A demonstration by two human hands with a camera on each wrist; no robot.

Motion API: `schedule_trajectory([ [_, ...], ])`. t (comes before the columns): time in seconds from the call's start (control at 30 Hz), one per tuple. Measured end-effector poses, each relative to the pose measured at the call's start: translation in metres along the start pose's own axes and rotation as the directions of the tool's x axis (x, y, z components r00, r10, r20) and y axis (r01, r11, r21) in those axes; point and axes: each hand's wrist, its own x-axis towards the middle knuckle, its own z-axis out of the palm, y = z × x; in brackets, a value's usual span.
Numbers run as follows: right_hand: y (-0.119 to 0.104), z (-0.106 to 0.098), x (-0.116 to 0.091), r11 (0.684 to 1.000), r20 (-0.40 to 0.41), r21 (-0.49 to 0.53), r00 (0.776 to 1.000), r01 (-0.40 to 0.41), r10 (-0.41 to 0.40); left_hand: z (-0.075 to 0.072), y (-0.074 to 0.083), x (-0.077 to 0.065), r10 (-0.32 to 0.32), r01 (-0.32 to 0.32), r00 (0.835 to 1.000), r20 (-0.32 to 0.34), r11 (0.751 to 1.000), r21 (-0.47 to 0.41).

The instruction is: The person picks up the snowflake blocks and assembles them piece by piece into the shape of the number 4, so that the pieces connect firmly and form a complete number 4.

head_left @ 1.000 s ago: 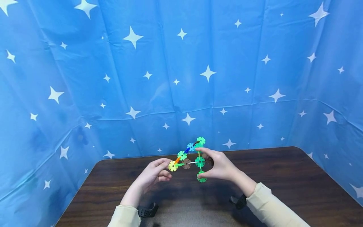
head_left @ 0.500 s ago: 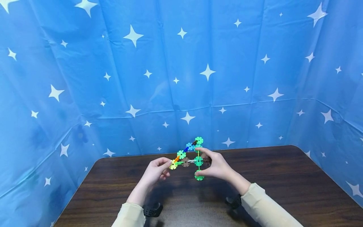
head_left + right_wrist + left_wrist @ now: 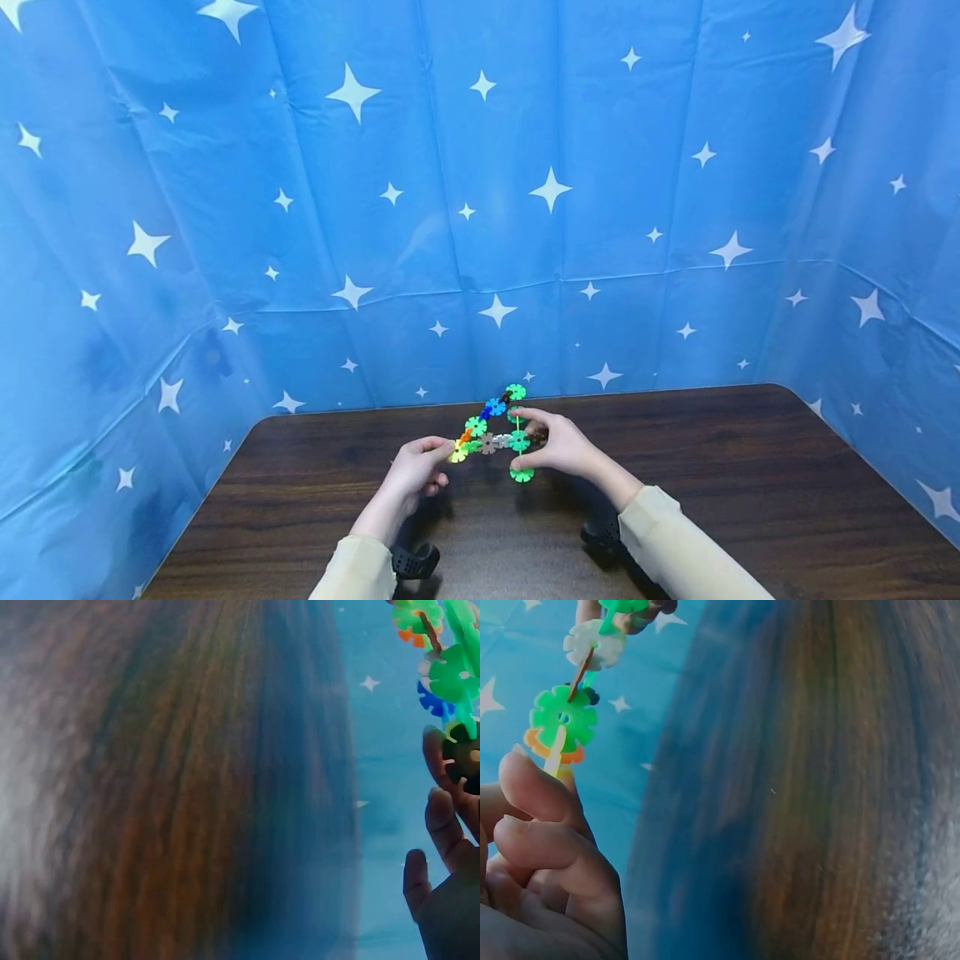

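Observation:
Notched plastic snowflake discs, slotted together, form a triangular frame held up over the table. At its left corner my left hand point(image 3: 408, 479) pinches a yellow disc point(image 3: 458, 452) between thumb and fingers. The right hand point(image 3: 568, 450) spans the upright right side, index finger near the upper teal disc and thumb by the bottom green disc point(image 3: 522, 475). Blue, orange and green discs make the slanted side, with another green disc point(image 3: 516, 392) at the top. In the left wrist view a white disc point(image 3: 592, 643) shows; in the right wrist view, a dark brown disc point(image 3: 466, 759) lies beside the fingers.
A dark wood-grain table point(image 3: 300, 500) lies beneath both hands. Behind it and along the sides hangs a blue curtain point(image 3: 420, 167) with white stars. Black wrist straps point(image 3: 416, 562) sit at the cream sleeves point(image 3: 358, 571).
Both hands have come closer together and brought the disc frame lower and slightly left. The top green disc is now nearer the table's back edge. Both hands keep their hold.

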Motion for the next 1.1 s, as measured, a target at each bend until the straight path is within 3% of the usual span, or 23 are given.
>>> schedule_trajectory([
  [0.2, 0.013, 0.008, 0.006, 0.999, 0.062, -0.024, 0.997, -0.037, 0.039, 0.000, -0.009, 0.004, -0.072, 0.072, 0.997, -0.007, 0.997, 0.002],
  [0.63, 0.029, 0.011, 0.009, 0.995, 0.166, -0.017, 0.982, -0.093, 0.095, 0.000, -0.016, 0.010, -0.102, 0.102, 0.995, -0.004, 0.993, 0.059],
  [0.83, 0.029, 0.008, 0.011, 0.996, 0.207, -0.017, 0.974, -0.092, 0.093, 0.001, -0.016, 0.011, -0.102, 0.101, 0.995, 0.002, 0.992, 0.081],
  [1.1, 0.029, 0.009, 0.013, 0.993, 0.223, -0.106, 0.972, -0.045, 0.068, -0.003, -0.017, 0.012, -0.125, 0.123, 0.992, 0.015, 0.987, 0.106],
])
